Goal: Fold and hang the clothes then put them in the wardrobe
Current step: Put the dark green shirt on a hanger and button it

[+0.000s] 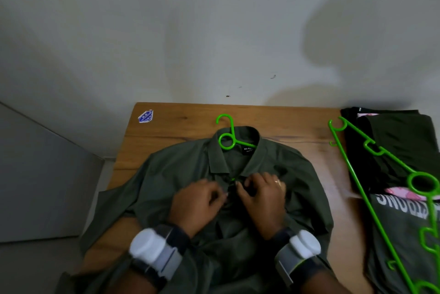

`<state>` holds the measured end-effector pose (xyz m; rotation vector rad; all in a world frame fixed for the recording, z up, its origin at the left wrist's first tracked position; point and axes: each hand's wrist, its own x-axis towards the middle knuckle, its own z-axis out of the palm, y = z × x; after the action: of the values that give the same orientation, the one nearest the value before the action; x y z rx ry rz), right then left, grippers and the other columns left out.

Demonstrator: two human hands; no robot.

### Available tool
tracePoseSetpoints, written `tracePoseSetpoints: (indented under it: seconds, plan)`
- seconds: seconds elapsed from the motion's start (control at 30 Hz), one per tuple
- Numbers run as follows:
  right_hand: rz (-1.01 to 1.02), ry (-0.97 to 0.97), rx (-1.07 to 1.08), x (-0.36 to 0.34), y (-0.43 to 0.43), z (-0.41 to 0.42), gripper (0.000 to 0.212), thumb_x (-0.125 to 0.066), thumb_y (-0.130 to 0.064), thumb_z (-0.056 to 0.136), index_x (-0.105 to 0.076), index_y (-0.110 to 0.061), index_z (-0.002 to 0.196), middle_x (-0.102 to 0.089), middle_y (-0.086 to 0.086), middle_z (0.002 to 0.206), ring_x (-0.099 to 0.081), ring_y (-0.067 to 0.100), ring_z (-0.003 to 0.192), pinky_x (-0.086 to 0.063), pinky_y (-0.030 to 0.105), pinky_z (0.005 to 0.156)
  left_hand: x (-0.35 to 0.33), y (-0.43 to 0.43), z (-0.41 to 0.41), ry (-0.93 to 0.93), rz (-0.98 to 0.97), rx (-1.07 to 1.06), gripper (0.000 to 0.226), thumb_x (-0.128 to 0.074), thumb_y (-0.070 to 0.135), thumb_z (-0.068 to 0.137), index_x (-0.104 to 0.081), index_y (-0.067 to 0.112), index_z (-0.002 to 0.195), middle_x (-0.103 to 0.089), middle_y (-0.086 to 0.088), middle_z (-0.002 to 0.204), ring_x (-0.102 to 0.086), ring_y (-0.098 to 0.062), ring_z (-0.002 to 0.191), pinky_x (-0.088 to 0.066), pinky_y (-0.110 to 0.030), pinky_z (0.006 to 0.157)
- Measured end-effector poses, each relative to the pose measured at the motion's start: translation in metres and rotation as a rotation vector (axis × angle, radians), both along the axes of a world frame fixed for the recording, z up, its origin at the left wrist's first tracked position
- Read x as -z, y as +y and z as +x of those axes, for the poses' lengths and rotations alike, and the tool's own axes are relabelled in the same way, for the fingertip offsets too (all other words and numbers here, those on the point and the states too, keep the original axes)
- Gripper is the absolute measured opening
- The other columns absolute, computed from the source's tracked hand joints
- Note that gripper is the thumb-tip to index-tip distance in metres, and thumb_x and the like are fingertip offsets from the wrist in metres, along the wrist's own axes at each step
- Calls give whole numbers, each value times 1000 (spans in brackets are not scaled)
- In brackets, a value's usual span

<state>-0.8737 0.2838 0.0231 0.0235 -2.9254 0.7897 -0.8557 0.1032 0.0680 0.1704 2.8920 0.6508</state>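
A dark green collared shirt [171, 174] lies front up on the wooden table [181, 122]. A bright green hanger [226, 138] sits inside it, its hook poking out past the collar. My left hand [197, 203] and my right hand [262, 196] meet at the placket just below the collar. The fingers of both are curled and pinch the two front edges of the shirt together. Each wrist carries a strapped-on white and grey device.
A second green hanger [371, 148] lies across a pile of dark folded clothes [400, 136] at the table's right end, with a grey printed garment [400, 222] nearer me. A blue sticker [146, 116] marks the far left corner. A white wall stands directly behind the table.
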Motion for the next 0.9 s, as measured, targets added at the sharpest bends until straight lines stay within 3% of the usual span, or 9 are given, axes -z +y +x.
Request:
tracePoseSetpoints:
  seconds: [0.03,0.1,0.17,0.27,0.37,0.47,0.57,0.7,0.9]
  plan:
    - [-22,-8,-83,0,-4,-3,23,-66,-44,77,-57,-25,87,-57,-3,76,-57,25,76,-40,38,68,6,10,-8,33,80,-40,22,-53,47,87,-58,36,104,-52,9,80,-62,-15,81,-43,-29,62]
    - [-26,-116,-182,3,-8,-9,42,-66,-40,75,-57,-22,113,-64,2,85,-61,27,81,-46,38,70,13,26,-25,-16,117,-68,46,-54,27,89,-45,40,132,-57,6,102,-61,-20,91,-50,-35,72]
    - [-61,-144,-149,10,-7,-14,43,-69,-40,74,-58,-21,111,-66,4,88,-62,28,83,-48,37,71,22,32,-38,-56,-29,-36,55,-50,25,92,-35,42,142,-50,0,116,-59,-23,99,-51,-38,75]
    - [-256,-69,-6,11,0,-9,33,-79,-37,74,-52,-21,84,-59,-4,74,-57,18,71,-43,32,65,23,31,-53,52,-205,-11,29,-60,35,88,-58,34,117,-44,0,118,-50,-23,107,-46,-37,77]
    - [-463,-33,108,0,5,-1,33,-81,-33,77,-50,-20,75,-55,-6,65,-53,8,61,-43,27,61,22,18,-66,263,-211,124,22,-80,37,67,-65,29,80,-58,5,115,-52,-23,108,-39,-38,83]
    - [-657,-17,241,-11,-1,4,25,-77,-20,82,-54,-15,77,-54,-3,60,-49,1,54,-41,19,56,19,8,-79,216,-60,209,18,-76,34,74,-61,28,81,-67,9,101,-56,-20,117,-30,-40,103]
    - [-822,7,429,-18,-10,-1,29,-76,-6,81,-50,-11,93,-58,-1,68,-53,1,55,-42,13,56,11,11,-89,189,50,183,14,-71,32,80,-60,28,88,-65,12,86,-57,-13,101,-23,-35,111]
    - [-1101,-61,581,-19,-22,-10,29,-78,-4,78,-52,-12,90,-62,5,75,-55,1,59,-49,20,64,6,17,-95,167,157,93,16,-71,31,80,-61,31,92,-64,15,81,-56,-9,93,-28,-30,96]
    - [-1401,-261,588,-12,-33,-18,8,-69,-3,86,-67,-10,86,-71,-2,74,-62,0,67,-50,12,62,8,22,-92,114,201,28,18,-68,34,80,-56,33,92,-68,20,80,-52,-2,97,-19,-28,82]
